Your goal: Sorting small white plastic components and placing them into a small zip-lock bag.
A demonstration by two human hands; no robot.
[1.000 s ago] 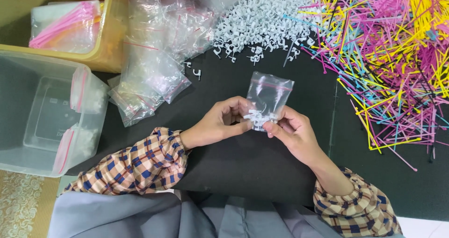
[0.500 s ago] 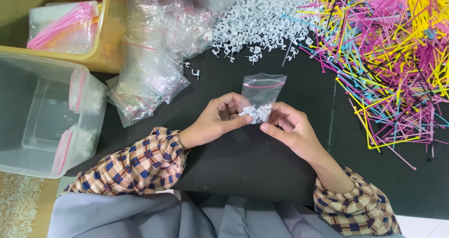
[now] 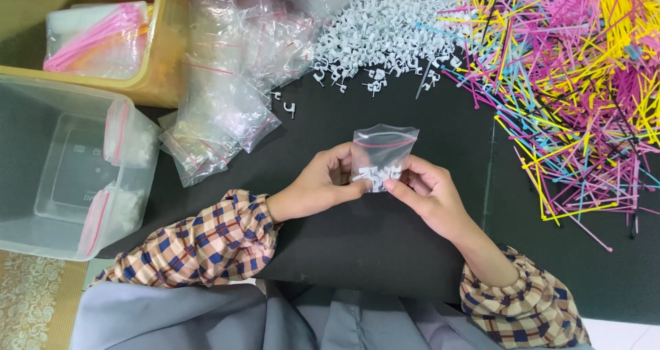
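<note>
Fingers (image 3: 393, 184) of the right hand (image 3: 430, 195) and those of the left hand (image 3: 323, 185) pinch the lower part of a small clear zip bag (image 3: 382, 150) from either side, thumbs in front; neither hand is empty or slack. The bag is held upright, just above the black surface (image 3: 385, 247) near the middle of its near edge, its red-lined mouth uppermost, and a small cluster of white cable clips (image 3: 375, 175) sits at its bottom between the fingertips. Judged from this grasp, the step in hand is the filling or closing of one bag; the next move would call for the fingers to shift up to the mouth strip and press it shut along its length without tipping out the clips, though whether the mouth is open cannot be told. Toward the far edge lies the loose heap of white clips (image 3: 385, 34); at the far right corner, a spread of coloured cable ties (image 3: 577, 82); left of the heap, a pile of empty zip bags (image 3: 227, 82). At the left edge stand a clear plastic bin (image 3: 41, 240) and a yellow bin (image 3: 161, 61).
</note>
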